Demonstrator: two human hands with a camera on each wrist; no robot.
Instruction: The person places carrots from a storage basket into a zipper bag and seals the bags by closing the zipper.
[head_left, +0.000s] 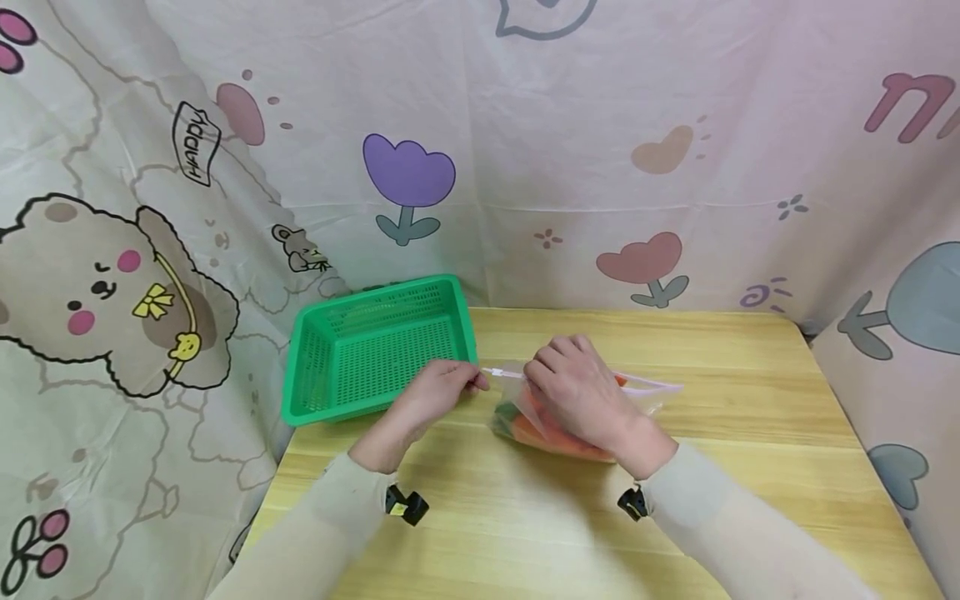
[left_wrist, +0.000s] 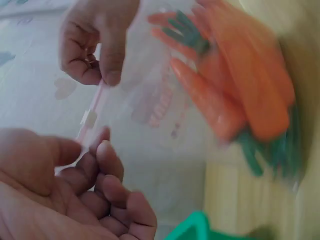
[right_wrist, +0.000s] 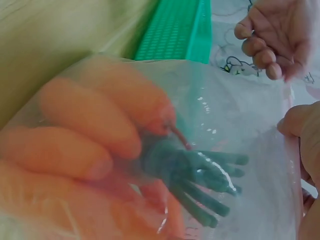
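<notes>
A clear slider zip bag (head_left: 513,400) with a pale pink closure strip holds several orange carrots (right_wrist: 90,117) with green tops (right_wrist: 190,170). My left hand (head_left: 435,392) pinches the left end of the strip between thumb and fingertips. Close to that end sits a small white slider (left_wrist: 89,119). Further along, my right hand (head_left: 577,392) grips the strip from above, its thumb (left_wrist: 113,65) pressed to the bag's edge. The carrots hang in the lower part of the bag, and in the head view the right hand partly covers them.
A green perforated basket (head_left: 375,333) stands on the wooden table (head_left: 720,433) to the left, just behind my left hand. A printed cloth (head_left: 525,167) hangs behind the table and down its sides.
</notes>
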